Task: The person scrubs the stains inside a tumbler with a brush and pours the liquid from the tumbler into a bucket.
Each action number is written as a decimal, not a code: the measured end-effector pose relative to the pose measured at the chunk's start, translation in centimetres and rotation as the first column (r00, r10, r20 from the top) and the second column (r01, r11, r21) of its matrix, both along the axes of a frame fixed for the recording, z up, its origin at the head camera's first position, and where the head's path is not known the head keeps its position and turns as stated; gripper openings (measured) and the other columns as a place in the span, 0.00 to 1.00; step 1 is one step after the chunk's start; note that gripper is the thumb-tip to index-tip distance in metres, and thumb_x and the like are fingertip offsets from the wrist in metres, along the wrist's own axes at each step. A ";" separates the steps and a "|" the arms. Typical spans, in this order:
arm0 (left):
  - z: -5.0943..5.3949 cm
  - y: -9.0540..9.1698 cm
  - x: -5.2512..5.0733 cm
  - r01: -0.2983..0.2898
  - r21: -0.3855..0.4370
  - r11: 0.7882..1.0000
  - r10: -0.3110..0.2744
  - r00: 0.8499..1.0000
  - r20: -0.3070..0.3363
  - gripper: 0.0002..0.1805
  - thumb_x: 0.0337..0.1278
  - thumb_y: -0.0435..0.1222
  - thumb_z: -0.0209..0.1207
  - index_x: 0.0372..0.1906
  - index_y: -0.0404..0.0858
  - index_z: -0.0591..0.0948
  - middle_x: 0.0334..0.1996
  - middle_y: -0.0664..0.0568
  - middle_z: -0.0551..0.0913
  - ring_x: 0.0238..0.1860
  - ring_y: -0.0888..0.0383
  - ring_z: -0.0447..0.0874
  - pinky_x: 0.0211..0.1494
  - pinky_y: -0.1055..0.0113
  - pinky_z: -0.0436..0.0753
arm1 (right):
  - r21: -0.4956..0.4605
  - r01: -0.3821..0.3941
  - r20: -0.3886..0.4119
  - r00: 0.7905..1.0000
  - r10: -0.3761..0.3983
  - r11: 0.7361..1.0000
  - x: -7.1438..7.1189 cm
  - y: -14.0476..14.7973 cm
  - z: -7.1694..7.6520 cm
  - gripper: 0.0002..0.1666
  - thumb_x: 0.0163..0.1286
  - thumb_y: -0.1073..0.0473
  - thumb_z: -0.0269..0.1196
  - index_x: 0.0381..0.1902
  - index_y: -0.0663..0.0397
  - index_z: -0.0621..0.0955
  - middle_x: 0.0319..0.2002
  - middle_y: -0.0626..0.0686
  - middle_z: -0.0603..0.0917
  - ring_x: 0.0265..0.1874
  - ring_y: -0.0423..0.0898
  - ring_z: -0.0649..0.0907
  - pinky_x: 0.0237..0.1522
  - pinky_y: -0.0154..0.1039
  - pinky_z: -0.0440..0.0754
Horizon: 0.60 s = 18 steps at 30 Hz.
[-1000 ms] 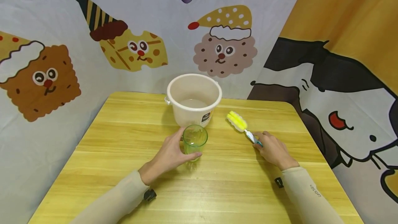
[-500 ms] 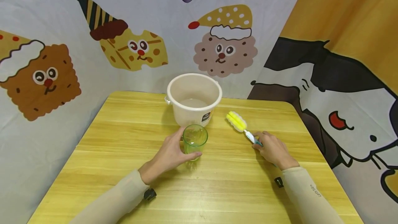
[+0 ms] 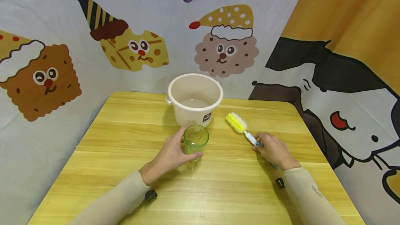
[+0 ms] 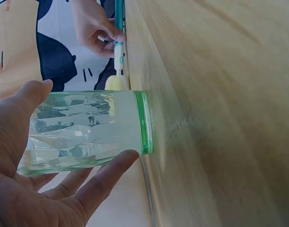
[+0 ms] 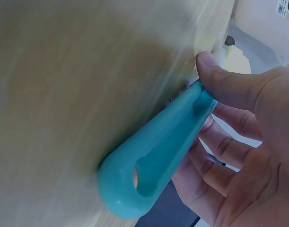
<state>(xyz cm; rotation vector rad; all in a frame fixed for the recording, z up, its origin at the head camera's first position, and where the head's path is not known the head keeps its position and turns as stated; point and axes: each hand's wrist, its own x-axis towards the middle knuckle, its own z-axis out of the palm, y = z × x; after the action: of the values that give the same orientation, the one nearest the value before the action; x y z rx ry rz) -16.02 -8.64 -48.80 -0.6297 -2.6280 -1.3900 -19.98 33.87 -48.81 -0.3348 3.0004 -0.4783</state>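
Note:
In the head view a clear green drinking glass (image 3: 196, 138) stands upright on the table, close in front of the bucket. My left hand (image 3: 170, 153) holds it from the left, thumb on the near side; the left wrist view shows the fingers along the other side of the glass (image 4: 87, 132). To the right, my right hand (image 3: 273, 148) pinches the handle of a bottle brush (image 3: 236, 122) with a yellow and white sponge head. In the right wrist view, thumb and fingers grip the teal handle (image 5: 149, 151), whose holed end lies at the table surface.
A cream bucket (image 3: 195, 91) with a dark label stands at the back middle of the wooden table (image 3: 200, 190). Its inside bottom looks pale. Cartoon-printed cloth (image 3: 140, 9) hangs close behind the table and along both sides.
The brush's sponge head has shifted slightly left and toward me, and more of the handle end shows below my right hand. The left hand and glass have stayed still.

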 end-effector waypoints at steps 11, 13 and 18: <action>0.1 0.1 0.1 0.000 0.011 1.000 0.000 1.000 -0.001 0.63 0.54 0.48 0.92 0.91 0.45 0.67 0.78 0.45 0.86 0.74 0.44 0.90 0.73 0.44 0.93 | -0.025 0.002 0.025 1.000 -0.001 1.000 0.2 0.0 0.3 0.22 0.81 0.49 0.78 0.65 0.50 0.88 0.43 0.51 0.95 0.29 0.43 0.83 0.28 0.41 0.78; 0.1 0.1 0.1 0.000 0.011 1.000 0.000 1.000 0.001 0.63 0.54 0.48 0.92 0.91 0.46 0.67 0.78 0.45 0.86 0.75 0.44 0.90 0.73 0.44 0.93 | -0.033 -0.005 0.025 1.000 0.006 0.999 0.2 0.0 0.3 0.21 0.81 0.50 0.78 0.65 0.51 0.89 0.43 0.52 0.95 0.31 0.43 0.85 0.29 0.41 0.80; 0.2 0.1 0.2 -0.003 0.009 1.000 0.003 1.000 -0.001 0.63 0.54 0.47 0.92 0.91 0.45 0.67 0.77 0.44 0.87 0.74 0.43 0.90 0.74 0.43 0.93 | -0.062 -0.021 0.031 0.999 0.023 0.998 0.2 0.0 0.3 0.20 0.82 0.54 0.77 0.64 0.54 0.88 0.46 0.55 0.96 0.34 0.44 0.89 0.33 0.41 0.84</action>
<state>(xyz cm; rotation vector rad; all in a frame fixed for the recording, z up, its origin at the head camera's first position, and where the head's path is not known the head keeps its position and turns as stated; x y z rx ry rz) -15.83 -8.50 -48.55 -0.6247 -2.6192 -1.3989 -19.74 33.89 -48.48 -0.3609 2.9532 -0.5693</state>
